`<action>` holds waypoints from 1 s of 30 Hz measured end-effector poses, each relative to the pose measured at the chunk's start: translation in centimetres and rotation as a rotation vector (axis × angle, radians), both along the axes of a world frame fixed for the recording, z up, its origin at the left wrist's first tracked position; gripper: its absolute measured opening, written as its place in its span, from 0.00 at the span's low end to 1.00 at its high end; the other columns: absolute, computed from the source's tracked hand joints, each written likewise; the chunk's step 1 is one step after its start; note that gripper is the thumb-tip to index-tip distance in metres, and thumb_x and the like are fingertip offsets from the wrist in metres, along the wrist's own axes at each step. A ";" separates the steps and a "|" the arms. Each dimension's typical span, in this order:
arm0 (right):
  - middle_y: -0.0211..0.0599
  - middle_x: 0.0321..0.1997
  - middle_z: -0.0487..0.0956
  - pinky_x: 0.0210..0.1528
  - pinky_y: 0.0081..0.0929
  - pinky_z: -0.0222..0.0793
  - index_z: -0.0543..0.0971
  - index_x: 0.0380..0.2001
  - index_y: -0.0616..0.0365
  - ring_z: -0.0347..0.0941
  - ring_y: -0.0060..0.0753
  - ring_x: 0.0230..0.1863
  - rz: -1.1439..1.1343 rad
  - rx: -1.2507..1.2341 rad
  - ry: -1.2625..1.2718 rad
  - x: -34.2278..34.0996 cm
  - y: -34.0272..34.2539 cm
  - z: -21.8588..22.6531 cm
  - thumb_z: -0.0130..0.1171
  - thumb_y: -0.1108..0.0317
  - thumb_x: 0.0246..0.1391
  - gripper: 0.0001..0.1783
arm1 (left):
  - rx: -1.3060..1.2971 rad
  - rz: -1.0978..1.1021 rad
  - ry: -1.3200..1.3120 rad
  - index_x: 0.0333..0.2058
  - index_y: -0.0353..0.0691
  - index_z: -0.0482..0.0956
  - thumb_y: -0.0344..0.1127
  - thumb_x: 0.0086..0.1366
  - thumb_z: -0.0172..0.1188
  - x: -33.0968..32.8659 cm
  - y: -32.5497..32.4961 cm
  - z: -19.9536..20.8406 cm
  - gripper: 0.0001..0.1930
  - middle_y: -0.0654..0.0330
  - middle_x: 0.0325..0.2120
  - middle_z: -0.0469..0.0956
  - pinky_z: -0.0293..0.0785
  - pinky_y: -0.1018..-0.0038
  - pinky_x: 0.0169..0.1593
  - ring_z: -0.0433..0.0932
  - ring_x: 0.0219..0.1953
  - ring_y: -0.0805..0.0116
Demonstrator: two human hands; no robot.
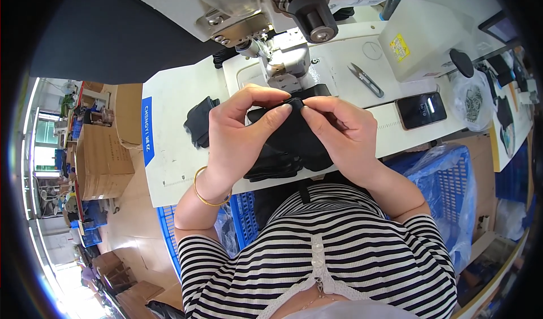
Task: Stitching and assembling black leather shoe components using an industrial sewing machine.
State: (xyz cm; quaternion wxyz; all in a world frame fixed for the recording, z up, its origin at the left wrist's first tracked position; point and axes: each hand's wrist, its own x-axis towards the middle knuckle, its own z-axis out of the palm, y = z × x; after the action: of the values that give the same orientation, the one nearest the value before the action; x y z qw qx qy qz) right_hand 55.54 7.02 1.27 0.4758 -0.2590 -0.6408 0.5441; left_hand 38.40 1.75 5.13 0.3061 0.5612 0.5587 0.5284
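Observation:
Between my two hands, a piece of black fabric [302, 141] is pinched by its upper edge and hangs down over the table's front. My left hand [246, 121] grips that edge with thumb and index finger. Close beside it, my right hand [342, 129] pinches the same edge, fingertips nearly touching the left ones. A sewing machine [285, 64] stands just beyond my fingertips. Below my hands lies a stack of folded black fabric pieces [271, 166], partly hidden by the held piece. Another small black fabric pile [201, 121] rests left of my left hand.
Thread snips [366, 80] and a phone [421, 110] lie on the white table [181, 172] to the right. Behind them stands a translucent box [421, 42]. Blue plastic crates [444, 177] sit below the table edge; cardboard boxes [102, 160] stand on the floor at left.

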 end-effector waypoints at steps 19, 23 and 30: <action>0.35 0.31 0.82 0.34 0.17 0.73 0.80 0.40 0.64 0.78 0.18 0.31 -0.022 -0.026 0.064 -0.1 -0.3 -0.5 0.61 0.72 0.57 0.09 | 0.057 0.075 -0.132 0.33 0.32 0.82 0.22 0.58 0.66 -0.2 0.4 -0.7 0.04 0.65 0.29 0.80 0.71 0.85 0.39 0.75 0.33 0.81; 0.34 0.33 0.81 0.37 0.12 0.71 0.78 0.43 0.68 0.75 0.14 0.35 0.055 -0.027 -0.038 0.9 -0.4 -0.8 0.59 0.75 0.59 0.10 | 0.072 0.105 -0.271 0.35 0.33 0.83 0.22 0.58 0.66 -1.3 0.6 -0.9 0.05 0.65 0.30 0.80 0.72 0.86 0.39 0.76 0.32 0.81; 0.36 0.29 0.83 0.31 0.17 0.73 0.80 0.39 0.65 0.78 0.18 0.28 0.029 -0.041 -0.076 1.0 -0.2 -0.5 0.62 0.71 0.56 0.09 | 0.068 0.104 -0.341 0.35 0.31 0.83 0.21 0.58 0.66 -1.6 1.0 -1.1 0.06 0.65 0.29 0.81 0.74 0.85 0.41 0.77 0.33 0.80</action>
State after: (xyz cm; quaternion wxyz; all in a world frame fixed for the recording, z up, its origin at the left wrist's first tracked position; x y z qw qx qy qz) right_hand 56.51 6.84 0.76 0.4378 -0.2798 -0.6509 0.5536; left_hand 36.80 2.76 4.01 0.3496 0.4438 0.5089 0.6495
